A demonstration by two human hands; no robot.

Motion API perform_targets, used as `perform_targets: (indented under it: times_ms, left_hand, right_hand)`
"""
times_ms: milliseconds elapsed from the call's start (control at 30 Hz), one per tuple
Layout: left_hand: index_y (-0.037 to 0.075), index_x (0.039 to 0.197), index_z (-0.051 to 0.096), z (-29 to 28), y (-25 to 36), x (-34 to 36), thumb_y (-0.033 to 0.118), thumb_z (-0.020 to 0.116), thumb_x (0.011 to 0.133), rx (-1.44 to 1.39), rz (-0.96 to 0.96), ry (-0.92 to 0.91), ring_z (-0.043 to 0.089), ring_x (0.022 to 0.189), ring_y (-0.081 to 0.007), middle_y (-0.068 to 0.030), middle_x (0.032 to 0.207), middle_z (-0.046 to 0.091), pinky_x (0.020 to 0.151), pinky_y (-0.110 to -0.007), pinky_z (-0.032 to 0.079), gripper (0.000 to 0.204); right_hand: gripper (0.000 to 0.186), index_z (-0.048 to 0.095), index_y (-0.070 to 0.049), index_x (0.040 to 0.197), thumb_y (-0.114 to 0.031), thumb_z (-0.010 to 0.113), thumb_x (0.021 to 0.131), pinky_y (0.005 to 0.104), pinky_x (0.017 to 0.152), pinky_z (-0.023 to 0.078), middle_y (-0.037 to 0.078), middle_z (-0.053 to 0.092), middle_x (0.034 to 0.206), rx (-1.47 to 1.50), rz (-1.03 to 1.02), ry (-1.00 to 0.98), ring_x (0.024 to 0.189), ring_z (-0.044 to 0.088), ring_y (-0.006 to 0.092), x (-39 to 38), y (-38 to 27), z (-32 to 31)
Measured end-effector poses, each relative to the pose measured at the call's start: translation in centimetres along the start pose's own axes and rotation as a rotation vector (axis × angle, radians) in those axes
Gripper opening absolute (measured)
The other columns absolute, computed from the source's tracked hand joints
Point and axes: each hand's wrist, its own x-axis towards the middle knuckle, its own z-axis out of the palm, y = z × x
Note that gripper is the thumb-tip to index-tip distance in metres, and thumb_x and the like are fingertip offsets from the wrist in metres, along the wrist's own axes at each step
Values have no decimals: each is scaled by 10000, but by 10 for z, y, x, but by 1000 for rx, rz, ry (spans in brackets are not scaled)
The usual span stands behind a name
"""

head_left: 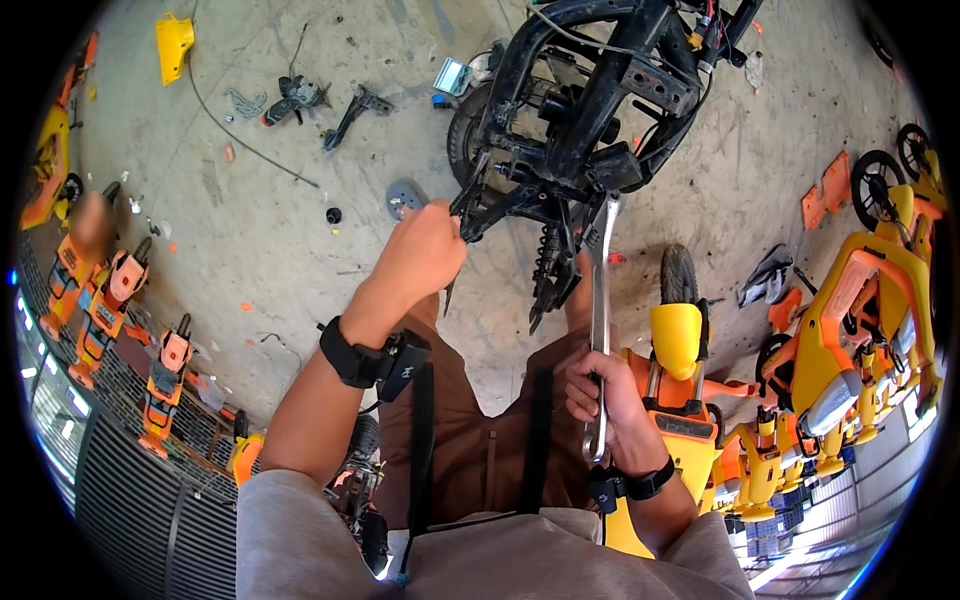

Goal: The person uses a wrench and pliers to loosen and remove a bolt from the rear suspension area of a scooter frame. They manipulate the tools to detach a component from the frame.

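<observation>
A black scooter-like frame stands tilted in front of me, with a coil-spring shock absorber hanging at its near end. My left hand is closed at the frame's left near corner, around a thin dark bar. More dark material pokes out below that fist; the fingers hide most of what they hold. In my right hand is a long silver wrench, gripped near its lower end. It points away from me, and its far end lies against or just beside the frame's underside; I cannot tell which.
A black wheel sits under the frame. Loose parts lie left, including a black bracket and a yellow panel. Yellow-orange scooters crowd the right; one yellow headpiece stands beside my right hand. Dark gloves lie nearby.
</observation>
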Motion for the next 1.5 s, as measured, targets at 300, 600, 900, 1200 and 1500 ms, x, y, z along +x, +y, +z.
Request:
perform_targets:
  times_ms: [300, 600, 900, 1200, 1500]
  left_hand:
    - [-131, 820, 528, -34, 56, 27, 132, 443, 906, 179, -97, -421, 549, 407, -296, -241, 630, 561, 426, -424, 439, 289]
    - [-105, 809, 525, -21, 54, 32, 90, 442, 879, 36, -241, -434, 560, 440, -273, -162, 602, 536, 373, -401, 440, 224]
    - [-83, 822, 546, -37, 76, 55, 43, 468, 812, 8, -419, -582, 345, 400, -133, -49, 590, 408, 342, -319, 280, 149]
    - [-118, 582, 529, -17, 75, 45, 19, 471, 711, 78, -308, -367, 570, 409, -322, -215, 530, 540, 368, -429, 427, 197]
    - [-34, 1211, 450, 138, -39, -45, 71, 458, 919, -156, -111, 179, 558, 1011, -392, -243, 1047, 592, 884, -469, 437, 311]
  right_hand:
    - [155, 405, -114, 716, -62, 486, 838, 255, 324, 276, -9, 336, 505, -19, -2, -16, 345, 311, 104, -3, -4, -4]
    - [177, 414, -94, 670, -51, 491, 824, 260, 328, 262, -6, 346, 495, 14, 6, -30, 343, 315, 105, -1, -2, -8]
    - [178, 414, -88, 665, -54, 495, 820, 265, 324, 261, -2, 339, 483, 4, 27, -67, 337, 316, 110, -2, -10, -19]
    - [187, 407, -96, 653, -53, 499, 810, 264, 322, 253, -5, 335, 485, 18, 13, -44, 340, 305, 107, 0, -6, -15]
    - [187, 408, -104, 678, -58, 505, 831, 263, 327, 271, -9, 327, 474, 16, 95, -56, 341, 328, 123, 5, 4, -36]
